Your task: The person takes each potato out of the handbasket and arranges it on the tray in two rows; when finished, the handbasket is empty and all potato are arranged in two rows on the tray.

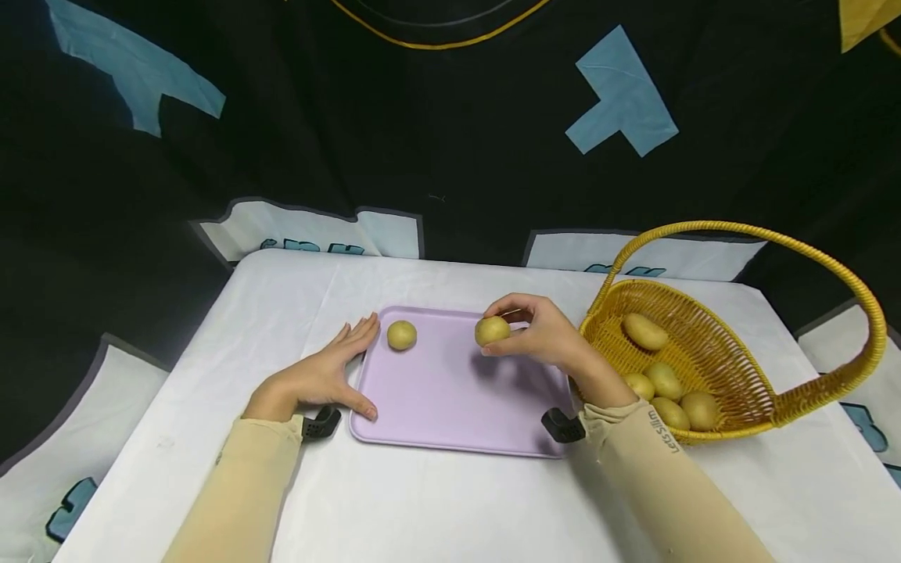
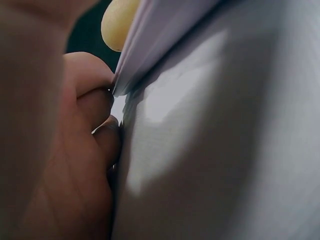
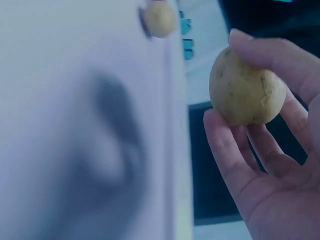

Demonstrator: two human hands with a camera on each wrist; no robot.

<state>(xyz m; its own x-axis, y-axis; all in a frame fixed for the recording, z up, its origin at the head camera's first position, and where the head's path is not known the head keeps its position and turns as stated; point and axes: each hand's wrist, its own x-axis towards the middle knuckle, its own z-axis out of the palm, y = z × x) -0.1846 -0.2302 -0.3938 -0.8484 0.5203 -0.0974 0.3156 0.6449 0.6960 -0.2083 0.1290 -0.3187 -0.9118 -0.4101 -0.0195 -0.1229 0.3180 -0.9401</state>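
A potato (image 1: 492, 331) is pinched between the thumb and fingers of my right hand (image 1: 538, 335), above the purple tray (image 1: 450, 399). In the right wrist view this potato (image 3: 245, 90) is roundish with small blemishes, and its shadow falls on the tray. Another potato (image 1: 402, 335) lies near the tray's far left corner. My left hand (image 1: 327, 374) rests against the tray's left edge, fingers spread and thumb over the rim. The left wrist view shows its fingers (image 2: 90, 75) against the tray's side (image 2: 150, 45).
On the right stands a yellow wicker basket (image 1: 732, 360) with a tall arched handle, holding several potatoes (image 1: 665, 381). A white cloth (image 1: 422, 500) covers the table. Behind it hangs a dark backdrop (image 1: 394, 141) with blue and white patches.
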